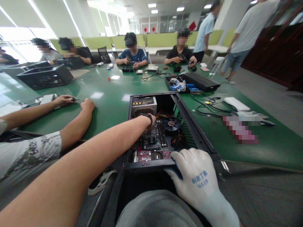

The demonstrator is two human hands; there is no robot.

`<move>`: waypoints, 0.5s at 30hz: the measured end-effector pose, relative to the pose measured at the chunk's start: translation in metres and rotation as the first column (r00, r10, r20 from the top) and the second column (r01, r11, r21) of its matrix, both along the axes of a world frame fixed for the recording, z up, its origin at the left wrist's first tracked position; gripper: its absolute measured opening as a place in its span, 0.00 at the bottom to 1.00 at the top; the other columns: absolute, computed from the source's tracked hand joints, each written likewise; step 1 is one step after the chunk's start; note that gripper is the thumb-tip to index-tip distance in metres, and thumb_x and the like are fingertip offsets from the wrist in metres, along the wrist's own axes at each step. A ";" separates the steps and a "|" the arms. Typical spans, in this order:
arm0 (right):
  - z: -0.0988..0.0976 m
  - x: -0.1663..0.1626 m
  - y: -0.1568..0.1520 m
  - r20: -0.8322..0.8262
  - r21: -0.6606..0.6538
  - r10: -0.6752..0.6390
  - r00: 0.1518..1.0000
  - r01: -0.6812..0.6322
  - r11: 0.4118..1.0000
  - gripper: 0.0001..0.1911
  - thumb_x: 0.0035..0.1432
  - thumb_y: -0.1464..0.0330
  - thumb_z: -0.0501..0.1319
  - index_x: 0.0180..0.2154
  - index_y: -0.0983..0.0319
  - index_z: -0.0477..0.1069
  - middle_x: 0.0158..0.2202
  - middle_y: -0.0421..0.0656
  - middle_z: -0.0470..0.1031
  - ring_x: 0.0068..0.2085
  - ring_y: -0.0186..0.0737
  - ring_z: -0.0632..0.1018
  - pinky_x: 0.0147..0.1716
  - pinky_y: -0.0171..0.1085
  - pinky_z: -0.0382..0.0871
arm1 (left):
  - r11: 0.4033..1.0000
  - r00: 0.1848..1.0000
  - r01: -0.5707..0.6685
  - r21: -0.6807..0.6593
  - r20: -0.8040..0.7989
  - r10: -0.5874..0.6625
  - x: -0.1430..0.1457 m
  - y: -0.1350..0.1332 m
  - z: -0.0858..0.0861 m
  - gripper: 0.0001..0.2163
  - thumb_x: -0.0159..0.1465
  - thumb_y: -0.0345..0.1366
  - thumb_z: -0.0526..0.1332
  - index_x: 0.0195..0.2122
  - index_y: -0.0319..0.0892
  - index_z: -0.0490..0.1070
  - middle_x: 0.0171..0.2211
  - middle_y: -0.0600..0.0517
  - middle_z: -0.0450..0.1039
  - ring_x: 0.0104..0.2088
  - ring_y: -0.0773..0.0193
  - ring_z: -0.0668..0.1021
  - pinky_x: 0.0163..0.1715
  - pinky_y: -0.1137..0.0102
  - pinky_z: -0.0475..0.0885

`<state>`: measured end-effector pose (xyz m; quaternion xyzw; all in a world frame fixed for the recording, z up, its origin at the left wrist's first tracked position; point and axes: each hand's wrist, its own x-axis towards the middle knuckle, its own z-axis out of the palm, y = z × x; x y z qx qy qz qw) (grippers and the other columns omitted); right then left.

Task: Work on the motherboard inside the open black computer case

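Observation:
An open black computer case [198,135] lies at the near edge of the green table [109,101], in front of me. Inside it I see a grey power supply [144,106], a round black cooler fan [171,124] and the motherboard [152,142]. My bare left hand [151,123], with a black band on the wrist, reaches down into the case beside the fan. Its fingers are hidden behind the wrist. My right hand [195,176] wears a white glove, and its fingers curl over the case's near rim.
A neighbour's two bare forearms [71,123] rest on the table at the left. Another open case [44,76] stands far left. A flat black case [201,81], loose cables [208,107] and white gloves [251,115] lie to the right. Several people sit or stand across the table.

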<state>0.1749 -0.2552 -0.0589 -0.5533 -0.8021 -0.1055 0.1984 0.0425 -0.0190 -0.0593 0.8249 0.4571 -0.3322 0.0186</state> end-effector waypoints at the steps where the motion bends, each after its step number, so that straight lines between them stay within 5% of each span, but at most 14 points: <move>1: 0.000 0.000 0.000 0.000 -0.001 0.000 1.000 0.000 1.000 0.13 0.52 0.59 0.66 0.37 0.58 0.71 0.30 0.43 0.70 0.34 0.45 0.64 0.35 0.42 0.48 | 1.000 1.000 -0.015 0.005 0.003 0.015 0.000 -0.001 0.000 0.27 0.41 0.41 0.75 0.43 0.35 0.81 0.39 0.42 0.81 0.45 0.49 0.80 0.50 0.65 0.73; 15: 0.000 -0.001 0.000 0.003 -0.009 0.010 1.000 -0.010 1.000 0.14 0.52 0.59 0.66 0.38 0.58 0.71 0.31 0.43 0.70 0.35 0.45 0.65 0.35 0.42 0.48 | 1.000 0.999 -0.004 0.001 -0.044 0.004 -0.001 0.002 0.000 0.30 0.40 0.44 0.75 0.45 0.39 0.80 0.41 0.45 0.81 0.46 0.52 0.80 0.51 0.68 0.72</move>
